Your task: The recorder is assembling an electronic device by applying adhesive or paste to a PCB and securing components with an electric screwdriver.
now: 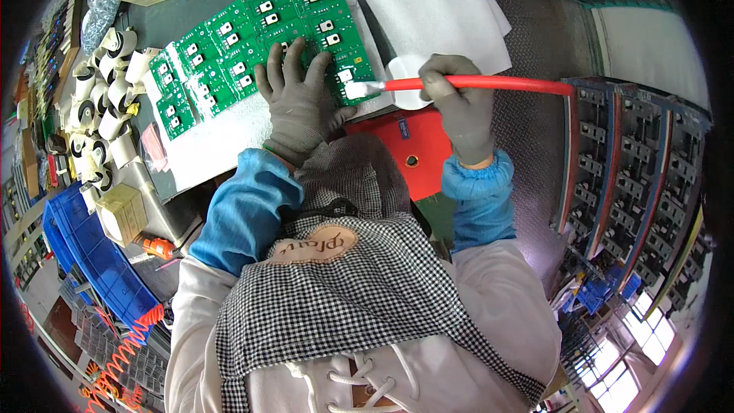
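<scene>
Green circuit boards [294, 0] lie side by side in a slanting row on a white sheet. White-faced components stand on them in pairs. My gloved left hand [300, 103] rests on the boards with its fingers spread, covering a part near their lower edge. My gloved right hand [462, 111] is closed around the long red handle of a brush [527, 86]. The brush's white bristles are at a component near the right end of the boards. Below the brush's neck sits a round white dish [405, 69], partly hidden by the handle.
White foam sheeting [428, 8] covers the bench's far right. Several white casters [99, 99] are heaped at the left, above a blue bin [99, 252]. A red panel [417, 153] lies before me. A rack of parts [627, 176] stands at the right.
</scene>
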{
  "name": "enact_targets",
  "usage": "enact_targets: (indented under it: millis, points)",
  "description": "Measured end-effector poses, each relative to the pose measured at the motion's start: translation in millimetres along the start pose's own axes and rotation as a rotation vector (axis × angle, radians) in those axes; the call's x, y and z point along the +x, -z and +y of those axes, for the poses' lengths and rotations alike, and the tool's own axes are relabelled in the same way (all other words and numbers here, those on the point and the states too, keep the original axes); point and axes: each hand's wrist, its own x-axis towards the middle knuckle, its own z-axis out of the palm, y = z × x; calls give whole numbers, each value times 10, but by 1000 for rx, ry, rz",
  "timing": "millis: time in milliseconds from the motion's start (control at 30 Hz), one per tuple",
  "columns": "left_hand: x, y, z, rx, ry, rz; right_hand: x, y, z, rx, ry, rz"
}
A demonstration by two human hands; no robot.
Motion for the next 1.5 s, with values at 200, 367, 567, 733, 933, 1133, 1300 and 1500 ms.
enact_targets:
  millis: [200, 367, 567, 733, 933, 1133, 1300, 1500]
  points:
    - [-3, 21, 9, -31, -4, -9, 54, 106, 20, 39, 3, 81]
    - [32, 121, -95, -202, -9, 120, 330, -73, -221, 119, 106, 138]
    - [435, 271, -322, 51, 29, 179, 654, -206, -112, 84, 86, 61]
    - [717, 231, -288, 212, 57, -43, 774, -271, -37, 123, 72, 13]
    - [771, 271, -335, 199, 99, -89, 887, -237, 59, 16, 73, 44]
    - [634, 210, -451, -35, 91, 69, 744, -390, -556, -1, 177, 137]
    - [-23, 525, -655, -134, 164, 323, 815, -1138, -1149, 113, 665, -258]
    - [-1078, 749, -1329, -206, 452, 477, 400, -3173, -2103, -56, 1099, -842]
